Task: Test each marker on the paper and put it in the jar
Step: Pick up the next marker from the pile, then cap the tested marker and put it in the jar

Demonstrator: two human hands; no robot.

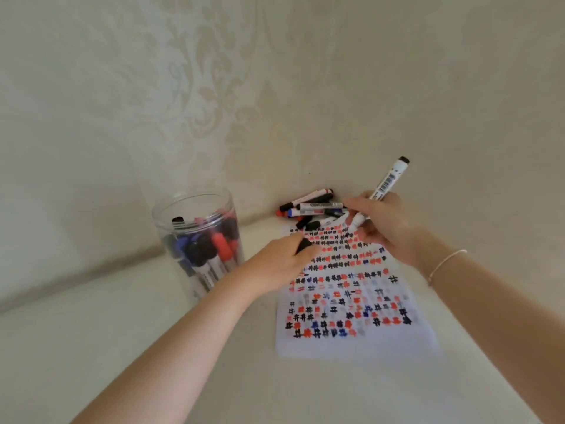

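Paper [351,341] lies ready; right hand [385,224] holds marker [388,185], left hand [284,261] grips cap [303,245]: stroke lightly in a blank spot.

Both bare forearms extend from the 6 o'clock edge toward 12 o'clock. The left hand [279,261] lies knuckles-up, fingers curled around a small black cap [303,245]. The right hand [382,223], at 3 o'clock of the left, pinches a white-barrelled marker [385,185], tip pointing down.
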